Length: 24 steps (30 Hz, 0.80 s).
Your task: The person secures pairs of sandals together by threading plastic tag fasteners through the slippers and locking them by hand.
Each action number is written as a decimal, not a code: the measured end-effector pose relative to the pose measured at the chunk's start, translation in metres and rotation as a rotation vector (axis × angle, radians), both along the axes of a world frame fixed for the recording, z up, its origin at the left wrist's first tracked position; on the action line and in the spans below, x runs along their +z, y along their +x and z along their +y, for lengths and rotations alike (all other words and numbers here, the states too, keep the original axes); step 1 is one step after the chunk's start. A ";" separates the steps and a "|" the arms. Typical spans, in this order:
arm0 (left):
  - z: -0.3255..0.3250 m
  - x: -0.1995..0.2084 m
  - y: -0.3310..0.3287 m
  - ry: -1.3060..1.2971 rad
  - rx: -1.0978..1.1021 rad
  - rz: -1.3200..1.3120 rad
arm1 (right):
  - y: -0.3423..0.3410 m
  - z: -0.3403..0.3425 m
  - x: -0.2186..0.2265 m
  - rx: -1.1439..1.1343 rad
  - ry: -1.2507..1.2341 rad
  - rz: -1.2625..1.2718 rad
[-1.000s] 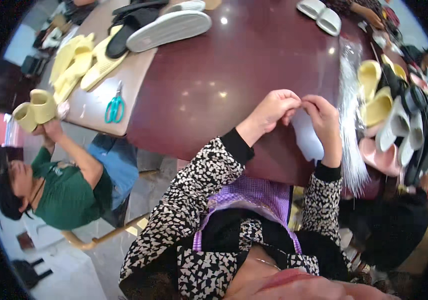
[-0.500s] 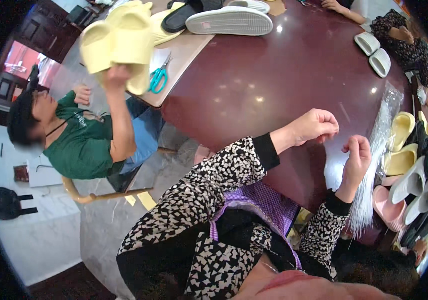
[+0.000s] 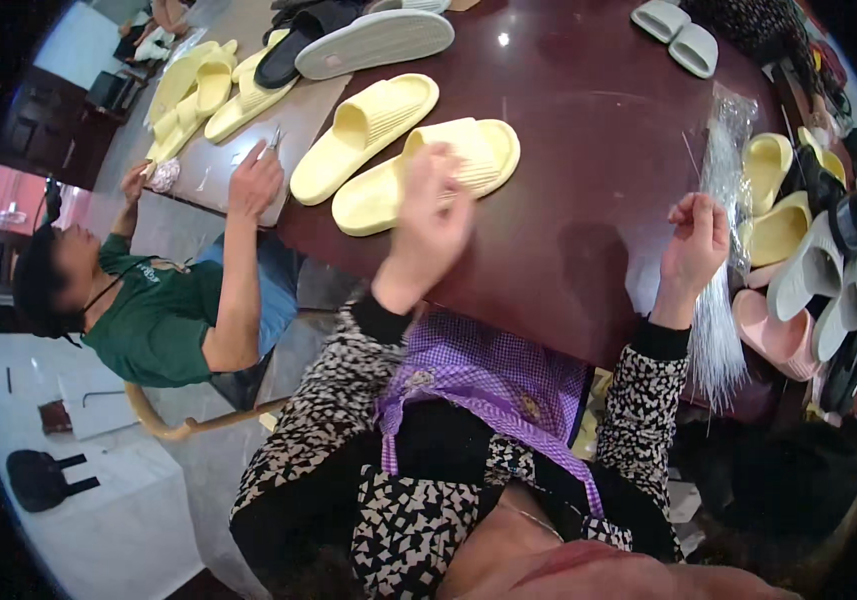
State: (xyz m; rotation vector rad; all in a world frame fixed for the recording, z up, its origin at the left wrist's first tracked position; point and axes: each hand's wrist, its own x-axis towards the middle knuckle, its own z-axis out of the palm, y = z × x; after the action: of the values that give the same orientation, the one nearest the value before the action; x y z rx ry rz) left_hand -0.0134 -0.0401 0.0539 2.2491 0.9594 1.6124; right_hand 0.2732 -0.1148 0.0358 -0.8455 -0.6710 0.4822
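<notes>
**Yellow ribbed slides laid out, left hand over the nearer one**

A pair of yellow ribbed slides point(image 3: 389, 105) is laid on the dark red counter point(image 3: 569, 130), soles down, side by side, with the toes pointed the same way. It is taken as the landmark below.

The left hand point(image 3: 431, 232) is held over the pair's nearer slide. Its fingers are blurred by motion; whether they are spread or pressed together cannot be told, nor whether the strap is touched. The right hand point(image 3: 695, 240) is held well to the right of the pair, fingers curled in. A thin clear strand point(image 3: 690, 158) rises by them; whether it is pinched cannot be told. Farther right of the pair, a bundle of clear strands point(image 3: 717, 325) is laid beside piled slides.

The step is judged to be the taking up of the nearer slide. It is best gripped by the strap's side or the sole's edge, so that the soft ribs are not creased and its mate is not pushed askew. Any strand is best kept straight and clear of the bundle.

Hidden: the middle of the nearer slide, by the left hand. Left of the pair, scissors point(image 3: 276, 138) are mostly covered by a co-worker's hand point(image 3: 257, 180).
</notes>
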 end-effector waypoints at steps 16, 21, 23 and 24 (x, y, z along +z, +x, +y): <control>0.095 -0.038 -0.016 -0.265 0.066 0.660 | -0.012 -0.002 0.008 0.063 -0.001 -0.010; 0.039 -0.027 0.067 -0.289 -0.136 0.646 | -0.019 -0.001 0.015 0.073 -0.057 -0.072; 0.019 -0.023 0.090 -0.279 -0.219 0.621 | -0.023 -0.009 0.016 0.052 -0.081 -0.087; 0.010 -0.021 0.096 -0.271 -0.248 0.596 | -0.028 -0.010 0.016 0.048 -0.088 -0.146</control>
State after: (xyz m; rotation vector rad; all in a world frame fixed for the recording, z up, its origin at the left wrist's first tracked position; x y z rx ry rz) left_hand 0.0822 -0.0296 0.0329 2.5614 0.8994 0.6668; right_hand 0.2451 -0.1252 0.0522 -0.9558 -0.8108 0.4990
